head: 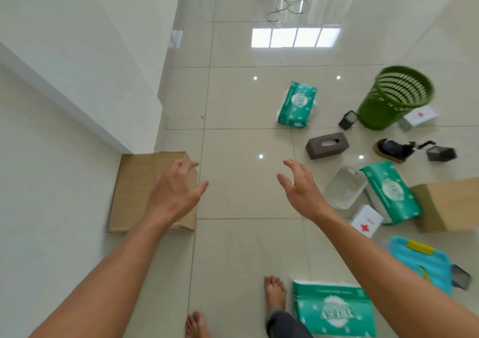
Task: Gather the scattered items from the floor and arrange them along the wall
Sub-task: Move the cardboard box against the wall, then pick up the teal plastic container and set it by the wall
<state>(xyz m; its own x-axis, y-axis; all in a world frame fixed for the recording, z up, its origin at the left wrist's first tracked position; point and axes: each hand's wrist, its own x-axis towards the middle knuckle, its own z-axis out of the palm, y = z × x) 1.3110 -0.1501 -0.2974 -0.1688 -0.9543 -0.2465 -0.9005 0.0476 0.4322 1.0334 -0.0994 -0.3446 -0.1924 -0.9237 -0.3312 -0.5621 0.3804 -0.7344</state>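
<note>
Both arms stretched forward over the tiled floor [233, 172], nothing held. Left hand [176, 190] above the right edge of a flattened carton [140, 190], fingers [186, 165] spread wide and loosely bent, contact with the cardboard impossible to tell. Right hand [300, 190] in the air over bare tile, fingers [293, 165] wide and slightly curled, thumb apart. Carton flat on the floor, left edge against the wall [64, 156]. Everything else scattered to the right, well apart from the wall: green tissue pack [297, 103] farthest left, green basket [394, 96] upright behind it, small black device [348, 120] just beside the basket's base, white first-aid box [418, 117] partly behind the basket. Brown tissue box [328, 145] nearer, then a black shoe [395, 150] and a dark box [440, 153] near it. White tub [344, 190] just beside the right wrist, second green pack [392, 192] touching its right side, second first-aid box [366, 220] at that pack's near end, wooden box [451, 203] at the right edge. Blue folder [425, 262] with a yellow clip partly under the right forearm. Third green pack [334, 309] by two bare feet [274, 293] at the bottom.
</note>
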